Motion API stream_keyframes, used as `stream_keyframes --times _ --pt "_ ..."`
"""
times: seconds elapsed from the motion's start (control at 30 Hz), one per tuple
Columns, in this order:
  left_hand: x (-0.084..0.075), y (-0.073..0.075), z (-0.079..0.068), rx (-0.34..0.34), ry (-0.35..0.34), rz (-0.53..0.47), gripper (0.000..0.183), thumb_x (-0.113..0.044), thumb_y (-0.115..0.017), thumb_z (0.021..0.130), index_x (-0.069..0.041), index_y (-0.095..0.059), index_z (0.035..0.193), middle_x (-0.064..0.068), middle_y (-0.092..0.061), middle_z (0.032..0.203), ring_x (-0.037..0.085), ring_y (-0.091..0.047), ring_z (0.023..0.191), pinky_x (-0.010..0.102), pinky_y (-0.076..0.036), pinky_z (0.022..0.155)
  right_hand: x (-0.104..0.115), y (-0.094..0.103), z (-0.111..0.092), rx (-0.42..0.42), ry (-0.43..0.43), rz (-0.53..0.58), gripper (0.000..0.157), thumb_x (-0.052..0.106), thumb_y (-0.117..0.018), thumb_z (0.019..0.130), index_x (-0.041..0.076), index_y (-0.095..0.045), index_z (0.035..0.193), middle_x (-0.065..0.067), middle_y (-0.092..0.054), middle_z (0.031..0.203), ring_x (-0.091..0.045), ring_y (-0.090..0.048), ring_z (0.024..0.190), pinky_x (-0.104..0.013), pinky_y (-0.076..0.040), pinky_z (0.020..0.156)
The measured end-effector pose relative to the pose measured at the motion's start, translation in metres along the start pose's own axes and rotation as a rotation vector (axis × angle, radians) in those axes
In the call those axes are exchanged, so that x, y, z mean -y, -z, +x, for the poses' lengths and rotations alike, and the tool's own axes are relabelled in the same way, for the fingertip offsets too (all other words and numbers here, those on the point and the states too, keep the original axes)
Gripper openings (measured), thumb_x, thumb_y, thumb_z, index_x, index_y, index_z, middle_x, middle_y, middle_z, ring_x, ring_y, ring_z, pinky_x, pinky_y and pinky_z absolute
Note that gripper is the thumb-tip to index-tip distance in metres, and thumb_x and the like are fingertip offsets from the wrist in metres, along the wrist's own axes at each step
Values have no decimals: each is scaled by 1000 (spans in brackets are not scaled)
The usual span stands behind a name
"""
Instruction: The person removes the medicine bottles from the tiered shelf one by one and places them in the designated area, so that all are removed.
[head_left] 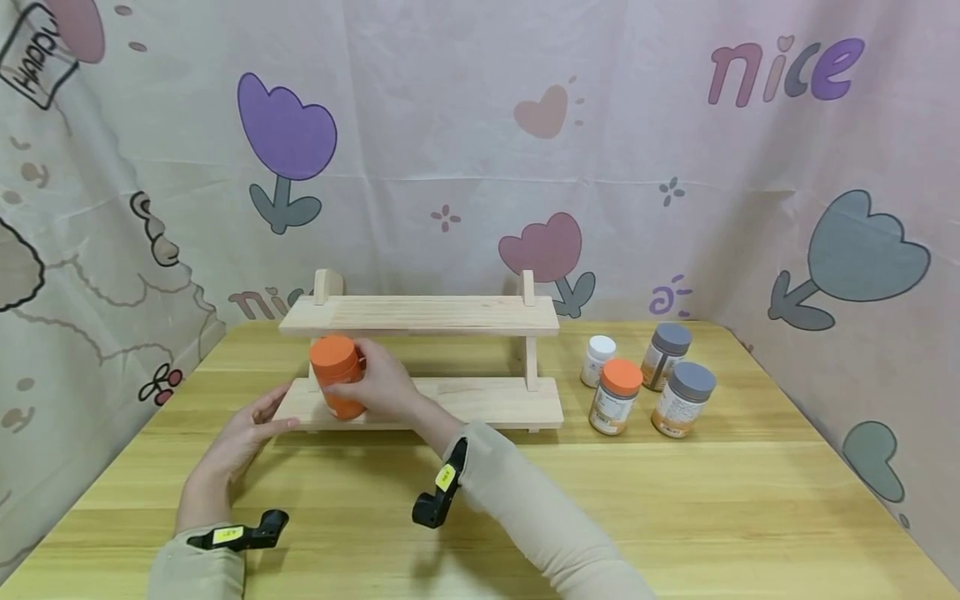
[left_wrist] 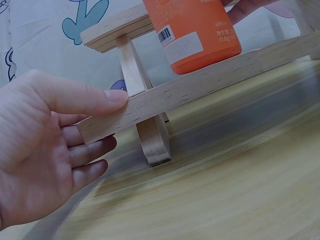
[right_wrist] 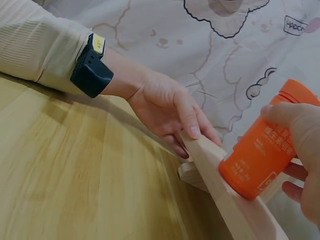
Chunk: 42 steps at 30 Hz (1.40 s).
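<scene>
A small two-tier wooden shelf (head_left: 480, 402) stands on the table. My right hand (head_left: 382, 385) grips an orange bottle (head_left: 337, 376) with an orange cap, its base resting tilted on the left end of the lower board (left_wrist: 200, 87). The same orange bottle (right_wrist: 265, 147) shows in the right wrist view, held by my right hand (right_wrist: 300, 150). My left hand (head_left: 247, 433) holds the lower board's left end, thumb (left_wrist: 85, 97) on top and fingers underneath. In the right wrist view the left hand (right_wrist: 172, 112) rests against that board end.
To the right of the shelf stand several jars: a white-capped one (head_left: 598, 360), an orange-capped one (head_left: 617, 396) and two grey-capped ones (head_left: 666, 356) (head_left: 684, 399). A patterned cloth (head_left: 480, 150) hangs behind and at both sides. The yellow wooden table (head_left: 675, 500) stretches in front.
</scene>
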<state>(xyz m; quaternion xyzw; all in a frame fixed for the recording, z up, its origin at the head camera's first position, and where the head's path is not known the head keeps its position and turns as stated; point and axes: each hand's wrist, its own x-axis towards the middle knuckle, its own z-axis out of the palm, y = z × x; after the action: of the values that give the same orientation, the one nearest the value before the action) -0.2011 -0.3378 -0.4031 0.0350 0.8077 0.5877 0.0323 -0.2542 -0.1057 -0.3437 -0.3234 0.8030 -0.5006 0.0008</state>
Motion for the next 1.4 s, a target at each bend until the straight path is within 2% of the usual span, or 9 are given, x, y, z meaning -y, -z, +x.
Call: stream_keyframes --times 0.13,0.27,0.37,0.6,0.83,0.93,1.13,1.23,1.4 --pt "0 -1 1 -6 8 14 79 -20 -61 90 3 -10 147 24 -6 151 41 -8 136 50 -15 110 -1 3 -4 -1 -3 5 56 18 -77 77 9 -51 125 5 -58 107 -2 -53 88 -16 -45 76" --pt "2 0 1 -6 12 19 79 -21 -61 90 2 -10 147 23 -5 152 39 -8 137 23 -25 108 -2 8 -8 -13 -17 55 56 19 -77 76 10 -50 125 7 -58 104 -3 -53 87 -17 -46 75" --pt "3 0 1 -1 -1 14 79 -20 -61 91 3 -10 147 24 -3 151 39 -6 137 15 -26 104 -2 15 -12 -7 -17 102 56 19 -77 77 11 -50 126 9 -57 102 -5 -53 86 -19 -47 75" --pt "2 -1 1 -2 13 9 80 -20 -61 90 1 -9 147 23 -3 152 39 -6 137 25 -22 109 -6 39 -21 7 4 110 57 20 -76 77 12 -50 126 10 -57 102 -8 -53 88 -22 -48 74" --pt "-1 -1 2 2 8 10 79 -18 -60 91 1 -8 147 23 -3 151 40 -7 136 20 -23 107 -12 64 -27 -10 42 67 55 21 -76 77 10 -51 124 4 -58 103 -9 -54 89 -22 -48 75" --pt "0 0 1 -7 11 -3 79 -18 -60 91 1 -8 147 22 -1 152 39 -5 137 25 -18 110 -12 73 -34 -13 38 51 53 20 -76 77 8 -51 123 1 -59 104 -11 -54 90 -28 -50 79" --pt "0 0 -1 -10 23 -29 80 -19 -61 90 2 -8 147 22 3 151 37 0 137 44 -5 112 -18 90 -50 -14 8 34 56 20 -76 77 8 -49 125 -1 -58 109 -18 -55 96 -38 -49 86" --pt "0 0 0 -5 27 -36 81 -19 -61 90 2 -7 147 21 4 151 37 2 137 51 -2 110 -21 99 -59 -24 -13 36 59 20 -76 77 9 -48 127 -1 -58 111 -20 -56 98 -38 -49 86" --pt "-1 -1 1 0 25 -31 81 -19 -61 90 2 -7 147 22 3 151 38 0 137 47 -5 112 -20 114 -74 -51 -32 28 60 20 -76 76 10 -48 128 -1 -59 112 -20 -57 98 -31 -49 83"
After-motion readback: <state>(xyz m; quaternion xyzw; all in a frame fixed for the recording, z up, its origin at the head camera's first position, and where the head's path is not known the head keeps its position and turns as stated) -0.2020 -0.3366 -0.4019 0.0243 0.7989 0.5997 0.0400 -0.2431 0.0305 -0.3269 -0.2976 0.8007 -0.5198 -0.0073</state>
